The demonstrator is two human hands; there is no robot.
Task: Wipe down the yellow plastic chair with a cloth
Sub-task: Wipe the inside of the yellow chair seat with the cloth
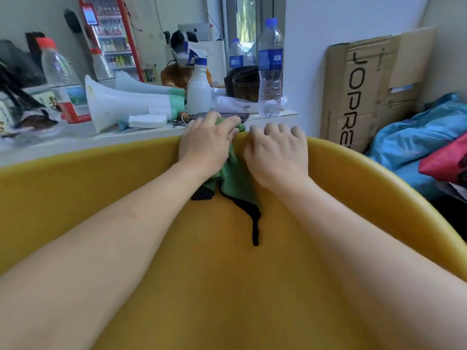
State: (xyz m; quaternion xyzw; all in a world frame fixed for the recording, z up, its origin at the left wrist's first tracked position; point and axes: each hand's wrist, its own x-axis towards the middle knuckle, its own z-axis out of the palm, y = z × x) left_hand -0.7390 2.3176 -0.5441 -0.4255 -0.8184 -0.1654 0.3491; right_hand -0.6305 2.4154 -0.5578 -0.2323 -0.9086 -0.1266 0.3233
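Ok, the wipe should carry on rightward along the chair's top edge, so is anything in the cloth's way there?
Yes: the right hand rests on the chair edge, fingers curled over it, right beside the cloth that the left hand presses. Leftward, the edge is bare.

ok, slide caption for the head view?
Left hand presses green cloth over the top edge of the yellow chair; right hand grips the rim beside it.

Beyond the yellow chair's [75, 198] top rim, the white ledge's [75, 140] near edge is crowded with a megaphone [121, 104], spray bottle [199, 89], phone [243, 116] and water bottle [270, 69]. The chair's inner surface lies open on both sides. A cardboard box [361, 89] stands past its right rim.
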